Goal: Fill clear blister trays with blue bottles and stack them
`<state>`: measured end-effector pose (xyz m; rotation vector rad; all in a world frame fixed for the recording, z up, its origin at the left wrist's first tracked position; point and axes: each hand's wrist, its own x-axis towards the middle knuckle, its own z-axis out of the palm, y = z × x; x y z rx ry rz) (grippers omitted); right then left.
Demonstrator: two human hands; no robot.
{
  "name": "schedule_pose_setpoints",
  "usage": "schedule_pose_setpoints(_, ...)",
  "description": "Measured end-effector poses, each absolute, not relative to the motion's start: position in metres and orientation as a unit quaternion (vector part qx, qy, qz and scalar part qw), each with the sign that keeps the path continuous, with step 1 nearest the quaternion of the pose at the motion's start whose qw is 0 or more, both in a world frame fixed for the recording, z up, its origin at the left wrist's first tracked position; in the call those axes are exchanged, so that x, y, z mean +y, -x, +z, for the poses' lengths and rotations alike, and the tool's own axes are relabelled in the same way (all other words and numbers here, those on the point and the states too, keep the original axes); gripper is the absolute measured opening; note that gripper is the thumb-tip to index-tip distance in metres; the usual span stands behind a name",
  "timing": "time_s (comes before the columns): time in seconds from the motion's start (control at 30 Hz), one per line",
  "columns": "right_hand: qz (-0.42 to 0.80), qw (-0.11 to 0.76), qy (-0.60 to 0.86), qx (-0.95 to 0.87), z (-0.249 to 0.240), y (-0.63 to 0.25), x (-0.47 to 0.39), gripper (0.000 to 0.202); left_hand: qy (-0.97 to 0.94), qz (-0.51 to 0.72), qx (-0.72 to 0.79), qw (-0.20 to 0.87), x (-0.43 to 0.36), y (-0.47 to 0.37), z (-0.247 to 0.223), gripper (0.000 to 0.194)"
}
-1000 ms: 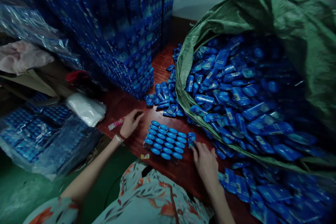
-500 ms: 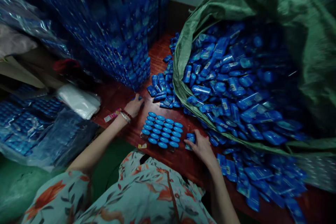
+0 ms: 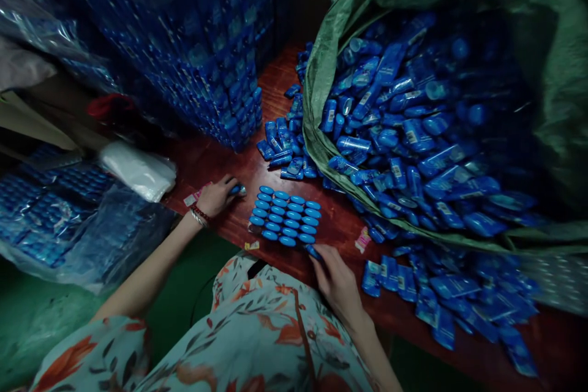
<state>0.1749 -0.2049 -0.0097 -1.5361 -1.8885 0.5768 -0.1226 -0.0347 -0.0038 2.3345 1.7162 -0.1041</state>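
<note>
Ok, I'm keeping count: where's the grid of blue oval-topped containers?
In the head view, the grid stands on the table between the left hand and right hand, left of the green sack.

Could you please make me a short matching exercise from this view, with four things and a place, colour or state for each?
1. Left hand
2. Right hand
3. Big sack
4. Small scrap

A. Green, holding many loose packages
B. Yellow, by the near left corner of the grid of blue containers
C. Bracelets on its wrist
D. Gripping a blue container by the grid's near right corner

Pairs: 1-C, 2-D, 3-A, 4-B
</note>
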Motion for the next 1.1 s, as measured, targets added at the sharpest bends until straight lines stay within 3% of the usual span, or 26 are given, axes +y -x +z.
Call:
schedule_pose_setpoints(0.1, 0.109, 0.276, 0.535, -0.791, -0.015, -0.173, -0.207, 0.035, -0.736, 0.116, 0.644, 0.175, -0.036, 0.125, 0.005, 0.036)
schedule_pose_setpoints(0.2, 0.087, 0.295, 0.526, -0.793, -0.019, -0.175, -0.210, 0.040, -0.637, 0.253, 0.689, 0.236, -0.059, 0.128, 0.012, 0.040)
schedule_pose_setpoints(0.33, 0.073, 0.308, 0.516, -0.796, -0.024, -0.177, -0.208, 0.041, -0.555, 0.317, 0.713, 0.289, -0.110, 0.114, 0.008, 0.035)
schedule_pose_setpoints(0.5, 0.057, 0.252, 0.502, -0.826, -0.024, -0.178, -0.205, 0.035, -0.559, 0.324, 0.676, 0.355, -0.157, 0.088, -0.011, 0.027)
schedule_pose_setpoints(0.6, 0.086, 0.227, 0.508, -0.827, -0.014, -0.176, -0.202, 0.033, -0.621, 0.312, 0.640, 0.328, -0.167, 0.086, -0.016, 0.022)
schedule_pose_setpoints(0.73, 0.111, 0.173, 0.522, -0.828, 0.002, -0.172, -0.195, 0.031, -0.714, 0.259, 0.578, 0.299, -0.171, 0.092, -0.011, 0.028)
schedule_pose_setpoints(0.97, 0.066, 0.068, 0.558, -0.824, 0.015, -0.160, -0.191, 0.038, -0.791, 0.205, 0.529, 0.230, -0.163, 0.095, -0.014, 0.032)
schedule_pose_setpoints(1.1, 0.060, 0.072, 0.546, -0.833, 0.010, -0.161, -0.193, 0.039, -0.824, 0.215, 0.479, 0.213, -0.158, 0.098, -0.012, 0.033)
